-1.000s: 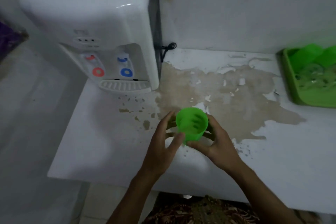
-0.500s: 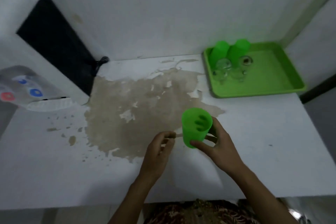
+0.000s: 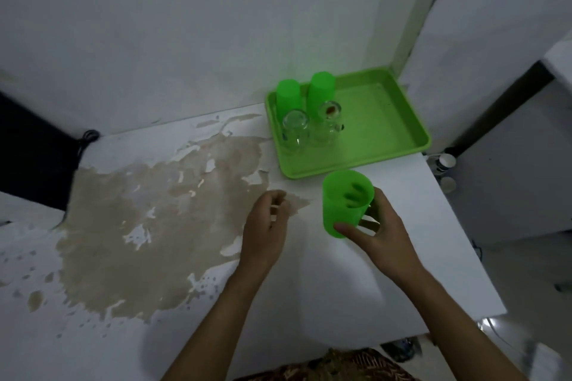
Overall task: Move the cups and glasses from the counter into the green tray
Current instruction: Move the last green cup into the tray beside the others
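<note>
From my remote view, much of this is dim and soft: the two clear glasses (image 3: 295, 130) in the green tray (image 3: 371, 145) blur into one another, so I cannot tell whether they touch, and a brownish spot shows on top of the right one without my being able to say what it is. Behind them two green cups (image 3: 320, 91) stand upside down at the tray's back left. A dark block (image 3: 28, 145) at the left edge is cut off by the frame, and a black cord (image 3: 88, 136) coils beside it against the wall. Small round objects (image 3: 445, 164) past the counter's right end are too blurred to name. The right hand (image 3: 380, 226) grips a green cup (image 3: 346, 202), mouth up and tilted slightly, thumb on the near side and fingers curled around the far side, their shadows showing through the plastic; I see it held above the white counter (image 3: 356, 288), just short of the tray's near rim. The left hand (image 3: 266, 226) hangs loosely curled and holds nothing, over the edge of the brown worn patch (image 3: 154, 226). Compared with half a second ago, the cup sits further right and nearer the tray, the left hand has drawn further from it, and the water dispenser has slipped out of view.
</note>
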